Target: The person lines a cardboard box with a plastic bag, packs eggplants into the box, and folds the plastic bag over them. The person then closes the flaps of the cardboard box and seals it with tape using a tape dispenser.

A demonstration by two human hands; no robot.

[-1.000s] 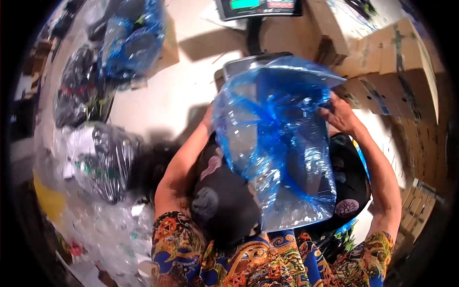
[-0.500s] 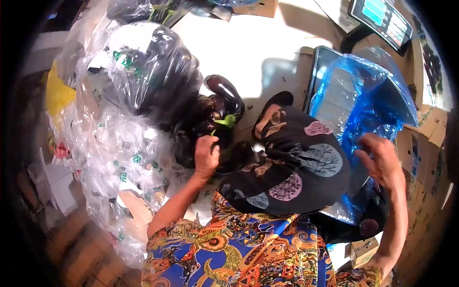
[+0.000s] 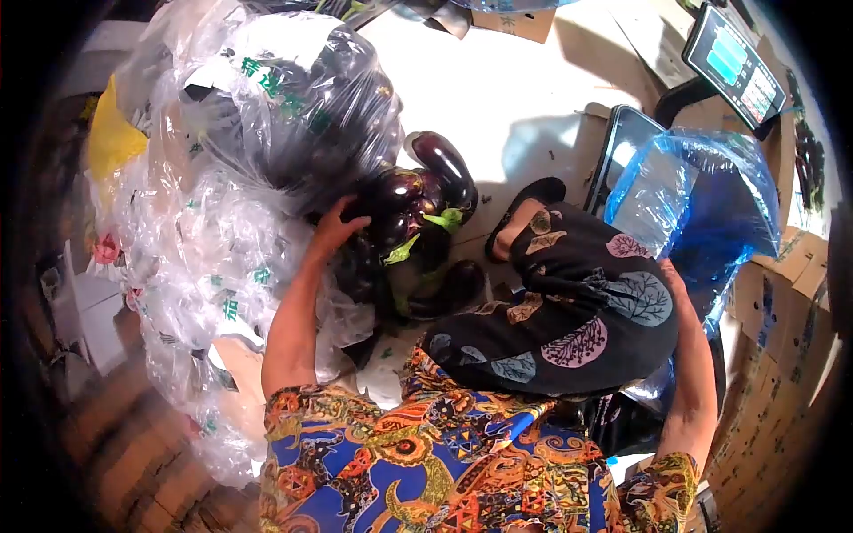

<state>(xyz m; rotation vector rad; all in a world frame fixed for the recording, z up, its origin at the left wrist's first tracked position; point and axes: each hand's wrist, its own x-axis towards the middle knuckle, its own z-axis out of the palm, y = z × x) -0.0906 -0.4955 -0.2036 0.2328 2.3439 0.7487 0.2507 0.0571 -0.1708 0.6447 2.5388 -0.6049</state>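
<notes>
Dark purple eggplants [image 3: 404, 195] lie in a pile on the pale floor, some with green stem caps. At the pile's left edge is my left hand [image 3: 334, 227], thumb and forefinger apart, beside or touching the eggplants; its other fingers are partly hidden. A blue plastic bag [image 3: 702, 204] lies with its mouth spread over a weighing scale [image 3: 619, 142]. My right hand [image 3: 670, 272] is low beside the bag's near side, mostly covered by my bent knee, so its fingers do not show. Behind my left hand bulges a large clear bag [image 3: 302, 115] of eggplants.
Crumpled clear plastic [image 3: 213, 293] heaps up on the left, with a yellow piece [image 3: 115, 142] behind it. The scale's display [image 3: 736, 67] stands at the upper right. Cardboard [image 3: 773, 355] lies along the right side. My leg in patterned black trousers [image 3: 569, 311] fills the middle.
My left hand has moved left and up from the front of the eggplants to their left edge. My right hand has dropped from above the blue bag to behind my knee. The view has shifted slightly.
</notes>
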